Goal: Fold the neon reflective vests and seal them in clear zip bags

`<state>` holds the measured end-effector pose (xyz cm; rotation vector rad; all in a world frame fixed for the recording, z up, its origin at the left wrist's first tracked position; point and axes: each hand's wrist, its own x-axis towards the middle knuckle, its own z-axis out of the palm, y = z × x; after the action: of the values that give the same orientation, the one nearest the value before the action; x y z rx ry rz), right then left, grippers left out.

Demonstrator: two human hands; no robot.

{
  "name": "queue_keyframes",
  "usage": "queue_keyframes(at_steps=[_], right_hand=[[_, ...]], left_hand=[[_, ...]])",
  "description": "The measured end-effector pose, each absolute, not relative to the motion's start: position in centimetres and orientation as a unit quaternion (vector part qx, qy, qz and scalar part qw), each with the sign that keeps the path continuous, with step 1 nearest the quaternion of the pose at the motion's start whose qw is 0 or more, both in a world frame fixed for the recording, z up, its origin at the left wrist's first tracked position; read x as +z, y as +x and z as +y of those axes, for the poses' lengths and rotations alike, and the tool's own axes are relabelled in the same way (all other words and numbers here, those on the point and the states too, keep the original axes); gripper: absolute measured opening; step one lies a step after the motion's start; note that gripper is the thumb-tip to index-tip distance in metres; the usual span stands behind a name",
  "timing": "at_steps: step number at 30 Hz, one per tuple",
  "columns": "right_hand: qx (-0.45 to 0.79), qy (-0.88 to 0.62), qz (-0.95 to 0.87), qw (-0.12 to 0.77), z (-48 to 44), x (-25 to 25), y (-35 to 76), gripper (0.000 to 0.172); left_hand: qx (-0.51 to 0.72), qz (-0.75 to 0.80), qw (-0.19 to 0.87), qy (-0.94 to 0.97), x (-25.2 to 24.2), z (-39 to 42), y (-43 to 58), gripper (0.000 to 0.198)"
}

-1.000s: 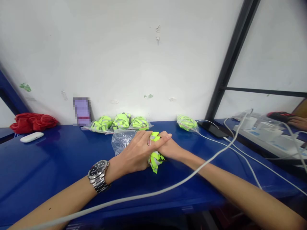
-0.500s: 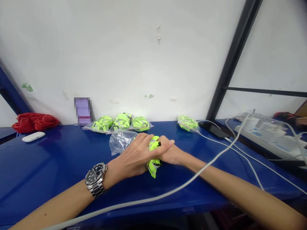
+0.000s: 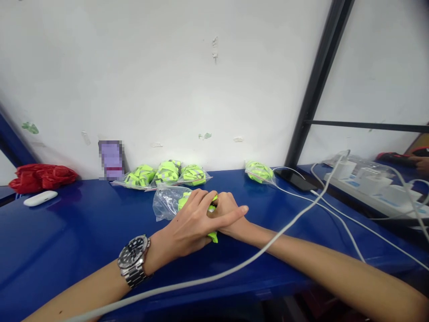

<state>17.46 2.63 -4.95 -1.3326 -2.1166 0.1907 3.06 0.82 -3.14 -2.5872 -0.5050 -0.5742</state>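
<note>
My left hand (image 3: 192, 223), with a metal watch at the wrist, curls over a clear plastic bag (image 3: 164, 203) and a neon yellow reflective fabric bundle (image 3: 183, 200). Its thumb stretches across my right hand (image 3: 229, 206), which is closed against the right end of the bundle. Part of the neon fabric shows inside the bag; a small end sticks out below the hands. The bag's mouth and the right fingertips are hidden.
Three bagged neon bundles (image 3: 167, 172) lie by the wall, another bagged bundle (image 3: 259, 171) farther right. A phone (image 3: 296, 180), a power strip (image 3: 368, 183), a white case (image 3: 40, 198) and a red plastic bag (image 3: 43, 176) are around. A white cable (image 3: 234, 268) crosses before my arms.
The neon bundle has moved left, farther into the clear bag, and less of it sticks out between my hands. My right hand has moved slightly left with it.
</note>
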Motion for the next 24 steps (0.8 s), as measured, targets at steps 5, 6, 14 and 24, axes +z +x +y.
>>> queue_keyframes(at_steps=[5,6,14,24], right_hand=[[0.166,-0.475,-0.804,0.318,3.4,-4.9,18.8,0.018],[0.201,-0.464,-0.801,0.32,3.5,-5.0,19.2,0.019],[0.535,-0.297,-0.645,0.458,4.4,-5.4,21.0,0.035],[0.63,-0.21,-0.697,0.271,3.5,-3.5,22.6,0.039]], left_hand=[[-0.179,-0.201,0.218,-0.938,-2.6,0.6,3.5,0.104],[-0.174,-0.191,0.224,-0.94,-2.3,0.6,3.5,0.105],[-0.18,-0.247,0.244,-0.921,-0.4,2.0,1.5,0.124],[-0.177,-0.286,0.169,-0.927,-2.2,3.6,0.6,0.078]])
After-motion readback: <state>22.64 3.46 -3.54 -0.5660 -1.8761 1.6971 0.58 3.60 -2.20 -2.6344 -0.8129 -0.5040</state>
